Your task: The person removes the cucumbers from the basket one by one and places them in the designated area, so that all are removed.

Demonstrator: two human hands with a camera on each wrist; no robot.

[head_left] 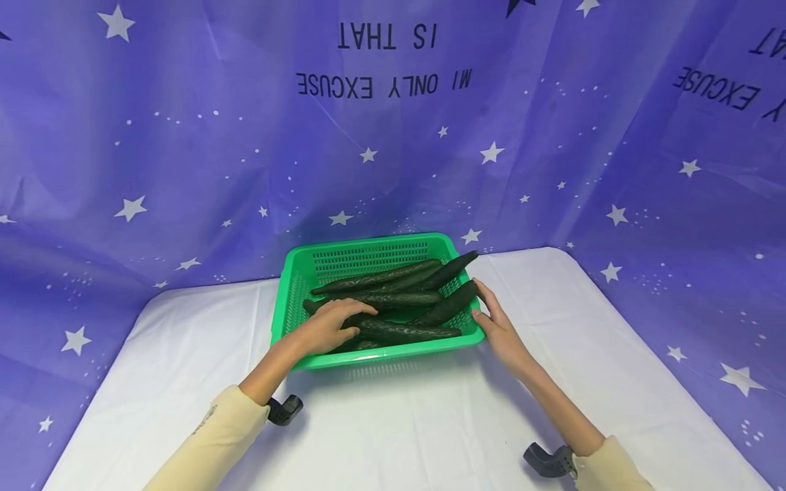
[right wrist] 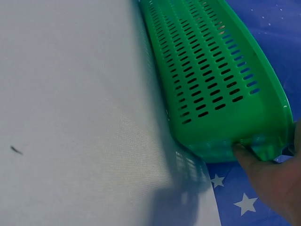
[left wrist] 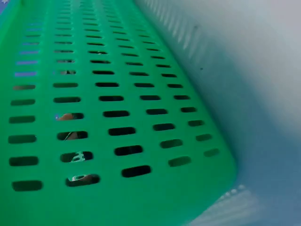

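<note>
A green plastic basket (head_left: 381, 354) with slotted walls holds several dark green cucumbers (head_left: 405, 333). My left hand (head_left: 331, 324) reaches over the basket's front left part, thumb and fingers about a cucumber lying among the others. At the basket's right end, my right hand (head_left: 500, 334) grips the rim, close to the tip of a slanting cucumber (head_left: 451, 305). From the right wrist, the thumb (right wrist: 251, 162) shows against the basket's end wall (right wrist: 211, 136). The left wrist view is filled by the slotted long wall (left wrist: 155, 136); the left hand's fingers are hidden there.
The basket stands near the back edge of a table with a white cloth (head_left: 399, 436). A purple curtain (head_left: 215, 170) with white stars and lettering hangs behind and along the sides. One cucumber (head_left: 451, 269) pokes over the basket's back right rim.
</note>
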